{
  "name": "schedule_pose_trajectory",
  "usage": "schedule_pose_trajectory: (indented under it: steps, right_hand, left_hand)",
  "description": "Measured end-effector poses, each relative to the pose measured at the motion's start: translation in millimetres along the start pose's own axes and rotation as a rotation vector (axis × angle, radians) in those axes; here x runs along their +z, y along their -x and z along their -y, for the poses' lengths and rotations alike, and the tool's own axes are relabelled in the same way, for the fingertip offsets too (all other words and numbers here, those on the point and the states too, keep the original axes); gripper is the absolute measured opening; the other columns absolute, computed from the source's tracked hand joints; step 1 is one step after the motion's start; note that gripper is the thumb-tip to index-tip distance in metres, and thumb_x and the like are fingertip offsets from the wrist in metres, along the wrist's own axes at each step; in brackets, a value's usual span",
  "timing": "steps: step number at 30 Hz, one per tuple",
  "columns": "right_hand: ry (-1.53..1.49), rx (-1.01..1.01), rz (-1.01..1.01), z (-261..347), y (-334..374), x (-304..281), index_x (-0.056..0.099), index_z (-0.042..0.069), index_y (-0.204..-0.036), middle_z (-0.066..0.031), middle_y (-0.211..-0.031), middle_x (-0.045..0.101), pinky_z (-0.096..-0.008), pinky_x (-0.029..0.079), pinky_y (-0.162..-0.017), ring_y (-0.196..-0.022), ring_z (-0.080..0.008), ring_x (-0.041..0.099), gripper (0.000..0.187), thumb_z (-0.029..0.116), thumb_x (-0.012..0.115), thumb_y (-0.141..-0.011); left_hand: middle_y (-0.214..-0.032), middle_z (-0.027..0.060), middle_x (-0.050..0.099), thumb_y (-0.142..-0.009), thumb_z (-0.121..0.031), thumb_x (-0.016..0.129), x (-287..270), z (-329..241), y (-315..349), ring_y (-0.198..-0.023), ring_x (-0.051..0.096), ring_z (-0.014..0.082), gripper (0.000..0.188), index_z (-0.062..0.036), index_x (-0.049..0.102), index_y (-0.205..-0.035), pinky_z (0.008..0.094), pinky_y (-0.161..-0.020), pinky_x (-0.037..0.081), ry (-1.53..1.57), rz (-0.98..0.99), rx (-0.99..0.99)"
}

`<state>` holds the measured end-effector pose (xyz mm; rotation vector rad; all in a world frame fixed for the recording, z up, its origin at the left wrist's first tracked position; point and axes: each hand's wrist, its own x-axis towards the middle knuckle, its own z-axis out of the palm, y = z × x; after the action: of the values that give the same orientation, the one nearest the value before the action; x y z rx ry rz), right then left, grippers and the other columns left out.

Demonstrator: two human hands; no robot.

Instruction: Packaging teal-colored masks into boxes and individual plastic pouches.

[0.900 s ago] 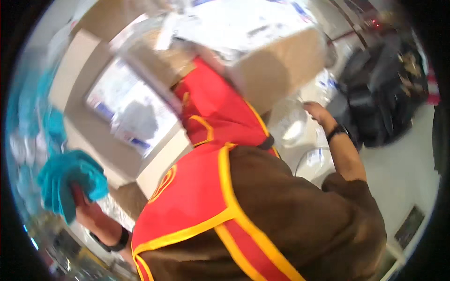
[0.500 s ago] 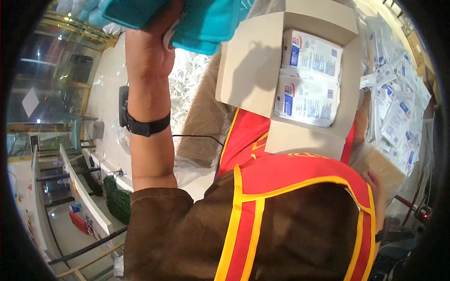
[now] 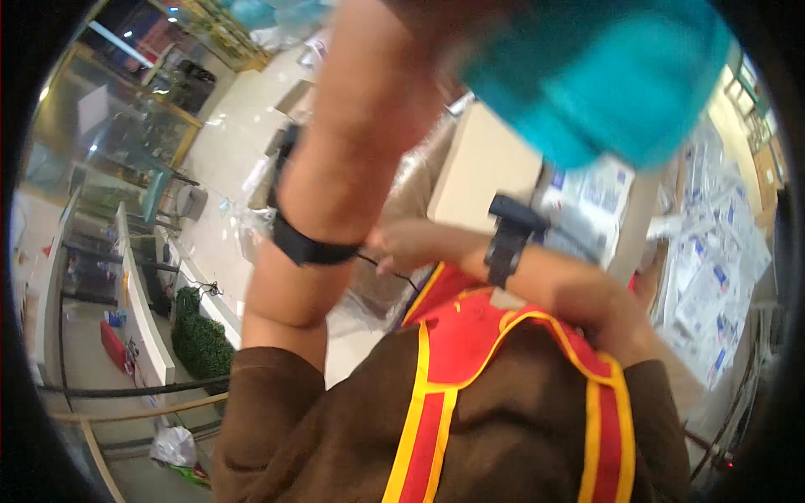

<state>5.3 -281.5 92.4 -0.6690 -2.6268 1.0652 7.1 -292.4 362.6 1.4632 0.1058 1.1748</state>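
My left forearm rises across the upper middle with a black strap around it. My left hand (image 3: 402, 59) is blurred at the top edge, its fingers mostly out of sight. Beside it is a teal cloth piece (image 3: 604, 92) with a rounded edge, apparently gripped by that hand. From the right my right arm reaches across my body, a black wrist device on it. The right hand (image 3: 404, 245) is close to the strap on my left forearm; its fingers are blurred and partly hidden. Below the teal cloth, an open carton (image 3: 486, 163) holds white printed packs (image 3: 591, 197).
At the right lies a heap of white and blue plastic packets (image 3: 713, 268). Clear plastic wrap (image 3: 365, 306) and a thin black line are in front of my body. Farther left are a grey bin (image 3: 191, 201), green artificial hedge (image 3: 201, 335) and white low partitions (image 3: 147, 302).
My left arm and the teal cloth have moved right, and the cloth now covers part of the carton. My right arm has come across my body toward the left forearm.
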Motion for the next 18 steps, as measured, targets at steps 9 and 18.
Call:
schedule_pose_trajectory:
  steps: [9,18]
  right_hand:
    - [-0.254,-0.011,0.150,-6,44,72,0.053,-0.004,-0.103,-0.0185,-0.077,0.065,-0.0377,0.051,-0.058,-0.060,-0.0271,0.063,0.041,0.035,0.057,-0.091]
    - [-0.276,0.027,0.173,-1,61,70,0.053,-0.003,-0.101,-0.0179,-0.076,0.065,-0.0371,0.051,-0.057,-0.060,-0.0263,0.063,0.040,0.035,0.056,-0.091]
  left_hand:
    - [-0.106,0.0011,0.065,-0.074,-0.006,0.077,69,41,46,-0.097,0.057,0.0110,0.042,-0.0068,0.061,-0.113,0.0279,-0.090,0.044,0.027,0.049,-0.303]
    - [-0.111,0.0036,0.063,-0.075,-0.005,0.076,79,40,64,-0.100,0.058,0.0133,0.043,-0.0057,0.061,-0.115,0.0291,-0.091,0.045,-0.013,0.080,-0.310]
